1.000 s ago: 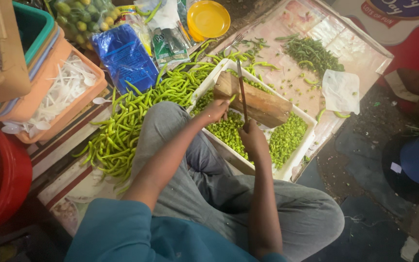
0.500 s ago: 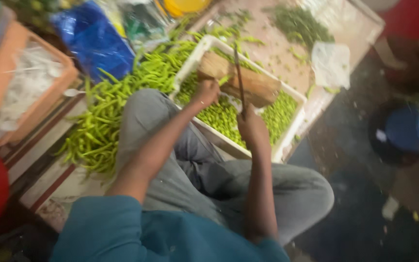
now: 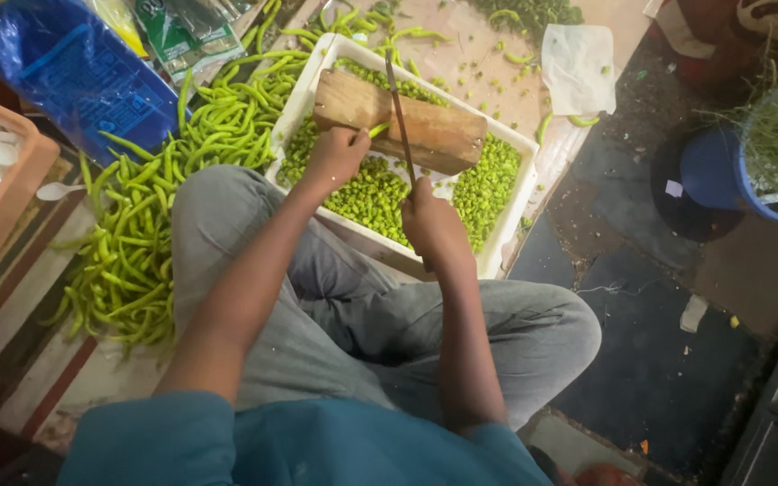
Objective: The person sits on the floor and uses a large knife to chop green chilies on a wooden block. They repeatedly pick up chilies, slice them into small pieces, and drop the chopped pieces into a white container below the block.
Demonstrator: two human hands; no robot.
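Evidently set up for chopping: wooden block (image 3: 407, 126) bridged across white tray (image 3: 506, 236), so cut pieces drop into chopped chilli bits (image 3: 366, 193) below. Left hand (image 3: 335, 155) clenched on green chilli (image 3: 376, 130), pinned to block at 12 o'clock from knees. Right hand (image 3: 434, 225) gripping knife (image 3: 398, 108), blade upright just beside chilli. Whole chilli heap (image 3: 155, 216) at 9 o'clock, within left reach. Blue bucket (image 3: 758, 162) at 3 o'clock, well apart.

Teal short sleeves (image 3: 164, 441), grey trousers (image 3: 335, 306)
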